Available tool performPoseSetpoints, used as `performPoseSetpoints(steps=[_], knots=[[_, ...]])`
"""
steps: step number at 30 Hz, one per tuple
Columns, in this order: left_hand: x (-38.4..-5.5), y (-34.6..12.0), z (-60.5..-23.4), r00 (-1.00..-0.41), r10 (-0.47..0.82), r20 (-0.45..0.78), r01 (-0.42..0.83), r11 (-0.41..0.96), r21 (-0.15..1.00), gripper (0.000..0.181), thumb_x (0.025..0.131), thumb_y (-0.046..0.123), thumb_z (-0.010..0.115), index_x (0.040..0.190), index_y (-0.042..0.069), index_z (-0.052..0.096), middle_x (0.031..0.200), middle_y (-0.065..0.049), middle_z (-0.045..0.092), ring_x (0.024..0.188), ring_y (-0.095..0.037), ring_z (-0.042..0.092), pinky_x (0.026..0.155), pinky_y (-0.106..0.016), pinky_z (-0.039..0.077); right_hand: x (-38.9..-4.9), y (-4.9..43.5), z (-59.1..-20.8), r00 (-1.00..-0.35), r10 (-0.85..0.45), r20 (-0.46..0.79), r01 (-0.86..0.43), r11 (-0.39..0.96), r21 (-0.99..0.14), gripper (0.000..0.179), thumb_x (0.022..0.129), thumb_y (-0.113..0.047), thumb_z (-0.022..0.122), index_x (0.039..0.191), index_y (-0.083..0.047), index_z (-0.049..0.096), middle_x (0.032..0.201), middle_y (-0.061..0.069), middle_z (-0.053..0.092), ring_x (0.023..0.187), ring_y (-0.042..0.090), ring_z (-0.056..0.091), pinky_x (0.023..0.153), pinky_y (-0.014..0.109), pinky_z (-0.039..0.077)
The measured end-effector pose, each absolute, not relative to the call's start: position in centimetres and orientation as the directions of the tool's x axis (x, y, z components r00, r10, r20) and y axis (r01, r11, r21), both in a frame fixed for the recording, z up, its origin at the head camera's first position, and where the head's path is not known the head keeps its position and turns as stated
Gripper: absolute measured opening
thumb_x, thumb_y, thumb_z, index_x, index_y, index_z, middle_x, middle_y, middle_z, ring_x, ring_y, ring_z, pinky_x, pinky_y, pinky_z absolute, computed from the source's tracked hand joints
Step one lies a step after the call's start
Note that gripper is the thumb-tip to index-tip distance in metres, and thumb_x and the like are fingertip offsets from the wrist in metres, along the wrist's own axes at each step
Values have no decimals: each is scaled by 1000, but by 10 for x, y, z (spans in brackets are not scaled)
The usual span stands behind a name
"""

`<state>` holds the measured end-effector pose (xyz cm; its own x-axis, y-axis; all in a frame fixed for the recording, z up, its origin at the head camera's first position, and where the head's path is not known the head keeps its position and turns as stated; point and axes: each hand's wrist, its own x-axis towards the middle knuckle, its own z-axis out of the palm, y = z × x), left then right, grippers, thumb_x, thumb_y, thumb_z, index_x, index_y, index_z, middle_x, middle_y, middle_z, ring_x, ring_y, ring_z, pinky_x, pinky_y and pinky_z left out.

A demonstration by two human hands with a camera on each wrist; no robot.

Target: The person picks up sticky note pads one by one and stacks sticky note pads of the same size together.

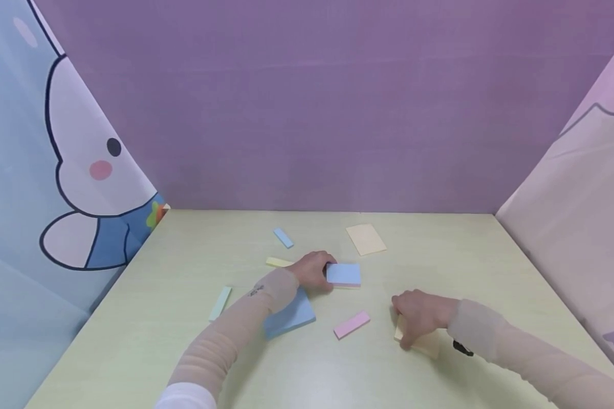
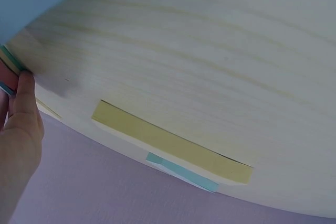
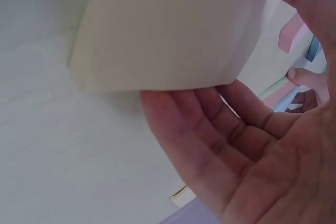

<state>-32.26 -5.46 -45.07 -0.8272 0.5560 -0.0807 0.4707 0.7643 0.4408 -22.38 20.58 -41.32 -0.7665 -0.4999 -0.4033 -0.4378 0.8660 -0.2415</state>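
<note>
Near the table's middle, my left hand [image 1: 312, 270] grips the left side of a small stack of sticky note pads [image 1: 344, 274], light blue on top with pink below. More coloured layers of it show at the edge of the left wrist view. To the right, my right hand [image 1: 420, 314] holds a pale peach sticky note pad [image 1: 427, 345] between thumb and fingers. In the right wrist view this peach pad [image 3: 168, 30] tilts, its lower edge against the fingers. A larger blue sticky note pad [image 1: 293, 316] lies partly under my left forearm.
A pink strip pad [image 1: 352, 325] lies between the hands. Green [image 1: 220, 304], yellow [image 1: 278, 262] and small blue [image 1: 283, 238] strip pads lie to the left and back. Another peach pad [image 1: 366, 239] lies toward the purple backdrop [image 1: 307, 113]. Printed cloth [image 1: 15, 238] flanks the table.
</note>
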Motion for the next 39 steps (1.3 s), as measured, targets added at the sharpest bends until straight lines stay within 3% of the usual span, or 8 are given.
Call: performPoseSetpoints(steps=[12, 18, 22, 39], knots=[[-323, -56, -452, -822, 563, -82, 474, 757, 450, 53, 67, 22, 79, 114, 7, 60, 102, 0, 60, 90, -11, 53, 83, -23, 43, -236, 204, -410, -758, -556, -342, -513, 831, -213, 44, 56, -30, 81, 83, -14, 51, 71, -5, 47, 66, 13, 43, 58, 27, 37], [-323, -57, -454, -823, 564, -70, 476, 751, 457, 52, 65, 21, 79, 112, 7, 61, 100, 0, 59, 88, -11, 53, 82, -22, 43, -256, 205, -402, -741, -622, -253, -555, 780, -290, 40, 59, -23, 80, 87, -10, 53, 68, -5, 45, 63, 11, 39, 56, 24, 35], [-322, -56, -453, -823, 564, -71, 473, 749, 465, 52, 65, 20, 79, 112, 7, 61, 99, 0, 59, 87, -11, 52, 80, -22, 43, -266, 204, -403, -740, -634, -224, -574, 769, -282, 41, 59, -21, 79, 90, -8, 55, 69, -6, 46, 63, 10, 40, 57, 23, 36], [-323, -55, -451, -823, 562, -74, 476, 756, 450, 53, 65, 22, 79, 113, 8, 61, 101, 1, 59, 89, -10, 53, 82, -22, 44, -286, 194, -404, -746, -620, -243, -569, 783, -252, 44, 59, -17, 80, 94, -3, 57, 76, -3, 52, 63, 12, 42, 58, 25, 39]])
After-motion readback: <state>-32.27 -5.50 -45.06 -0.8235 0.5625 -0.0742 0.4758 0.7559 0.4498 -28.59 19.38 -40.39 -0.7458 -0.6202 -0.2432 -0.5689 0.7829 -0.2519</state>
